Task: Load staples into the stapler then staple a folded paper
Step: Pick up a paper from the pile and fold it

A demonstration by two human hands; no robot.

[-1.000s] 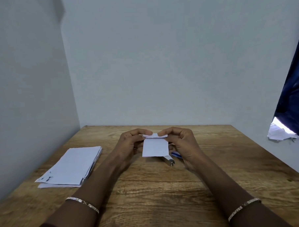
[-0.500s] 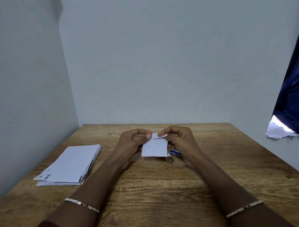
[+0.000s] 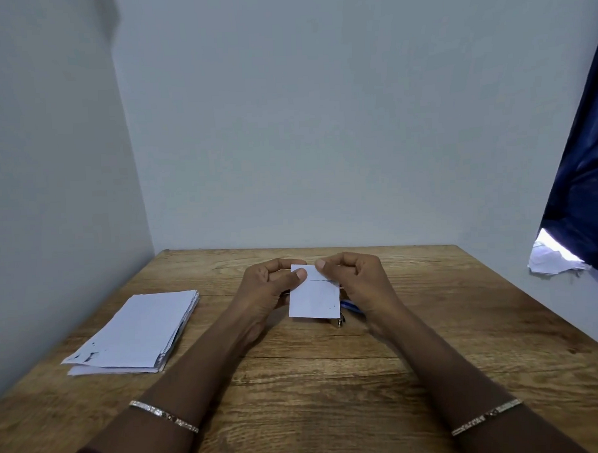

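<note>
head view: the folded paper (image 3: 314, 296) is held upright over the middle of the desk (image 3: 331, 379), pinched along its top edge by the left hand (image 3: 269, 289) and right hand (image 3: 356, 280), thumbs and fingers closed on it. folding looks like the step in hand; next, one hand must free itself for the stapler (image 3: 346, 311), mostly hidden behind the paper at 5 o'clock. whether it is loaded cannot be told. a paper stack (image 3: 134, 332) lies at 9 o'clock.
</note>
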